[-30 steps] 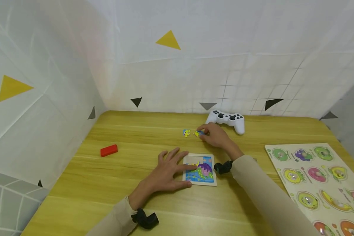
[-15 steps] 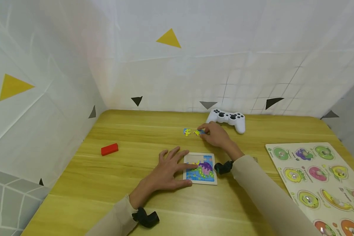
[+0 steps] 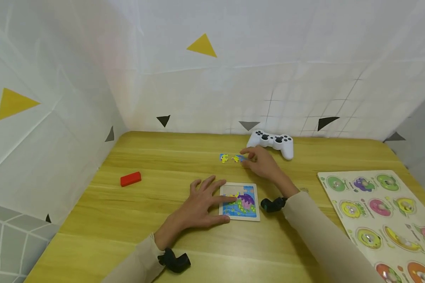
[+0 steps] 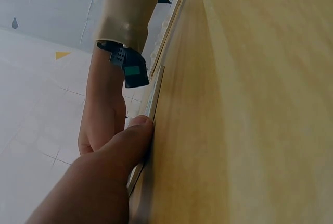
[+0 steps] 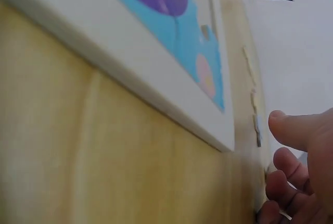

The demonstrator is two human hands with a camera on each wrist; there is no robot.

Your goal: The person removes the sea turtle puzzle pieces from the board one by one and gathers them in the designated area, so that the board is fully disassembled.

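In the head view, my left hand (image 3: pixel 198 208) lies with spread fingers at the left side of a small framed jigsaw puzzle (image 3: pixel 253 219). Its index finger reaches across the purple and blue picture, and the thumb (image 4: pixel 139 122) touches the frame's near edge. Pale backing shows at the puzzle's upper left. Beyond the frame, a yellow-and-blue jigsaw piece (image 3: pixel 224 158) lies flat, with a second yellow piece (image 3: pixel 235 158) and a blue piece (image 5: pixel 257 130) beside it. My right hand (image 3: pixel 263 162) is just right of these, thumb and index finger parted, thumb apart from the pieces in the right wrist view.
A white game controller (image 3: pixel 272 143) lies right behind my right hand. At the right is a large fruit peg board (image 3: pixel 354 174). A red block (image 3: pixel 130 179) lies on the left of the wooden table (image 3: pixel 156 157). Patterned white cloth (image 3: pixel 212 90) hangs behind.
My right hand's thumb and index finger have come off the blue piece, and the hand has shifted slightly right. The pieces and my left hand have stayed in place.
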